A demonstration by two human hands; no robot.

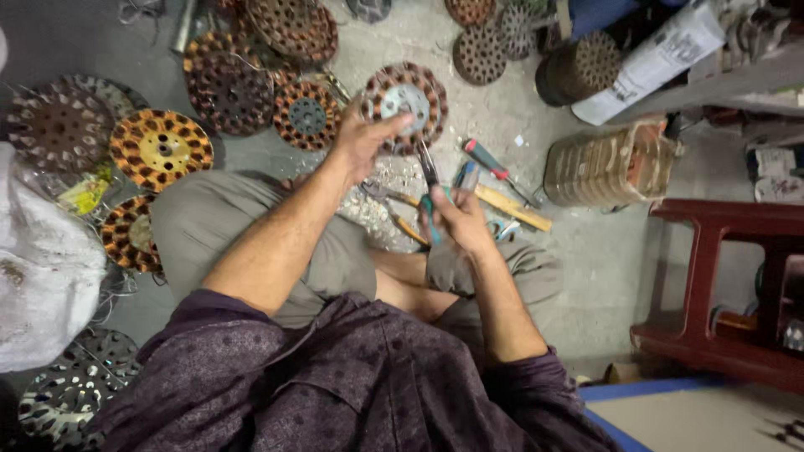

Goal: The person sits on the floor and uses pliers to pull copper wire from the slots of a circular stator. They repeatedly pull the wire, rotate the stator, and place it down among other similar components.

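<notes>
White package: lying tilted at the far right of the stator, a long white wrapped roll with dark print, resting against a grey shelf edge.
Brown bundle: sitting right of the stator, a squat round stack bound in tan tape.
White sack: slumping far left of the stator, beside yellow scraps.
Stator: lying flat on the concrete floor, a round disc with copper windings around a grey hub, directly ahead of both hands.
Left hand: reaching onto the stator's near-left rim, fingers curled and pinching at the windings.
Right hand: closing around the green handles of pliers, sitting just nearer than the stator; the plier tips are pointing up at the stator's lower edge.
Screwdriver: lying just right of the stator, red and blue handle.
Other discs: spreading left of the stator and beyond it, wound in copper.
Red stool: standing well right of the stator.
</notes>
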